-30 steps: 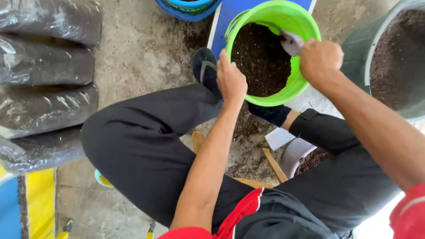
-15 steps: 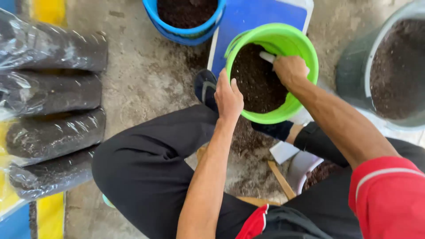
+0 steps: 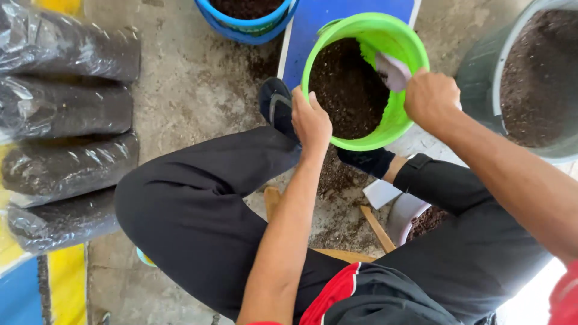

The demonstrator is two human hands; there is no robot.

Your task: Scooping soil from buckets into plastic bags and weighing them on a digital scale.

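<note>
Green bucket (image 3: 402, 42) of dirt sits on ground between feet, straight ahead. Left hand (image 3: 311, 120) grips near rim, fingers curled. Right hand (image 3: 431, 97) closed round pale scoop (image 3: 392, 70), right at far rim, over dirt.

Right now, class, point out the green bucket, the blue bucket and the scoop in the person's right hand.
green bucket (image 3: 402, 42): head view, on its inner wall at the far right.
blue bucket (image 3: 247, 28): head view, on its near rim.
scoop (image 3: 392, 70): head view, on its pale blade above the soil.
</note>
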